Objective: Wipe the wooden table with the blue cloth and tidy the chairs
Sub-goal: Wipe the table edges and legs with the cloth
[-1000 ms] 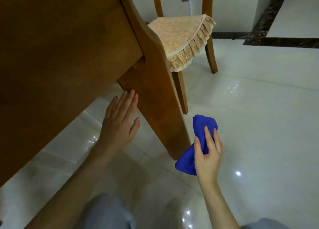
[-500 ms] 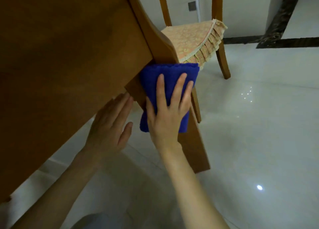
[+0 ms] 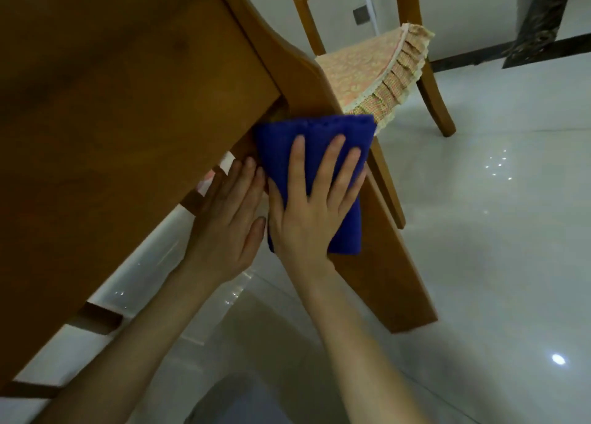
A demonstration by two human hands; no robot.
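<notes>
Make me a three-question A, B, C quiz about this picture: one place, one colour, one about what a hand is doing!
1. Where is the blue cloth? A. in a bucket B. against the table leg C. on a shelf
2. What colour is the floor? A. white B. green C. red
3. How do the fingers of the right hand lie? A. in a fist B. pinching a corner C. straight and spread

B: the cloth lies pressed on the leg. A: glossy white tiles show. C: they lie flat on the cloth.
</notes>
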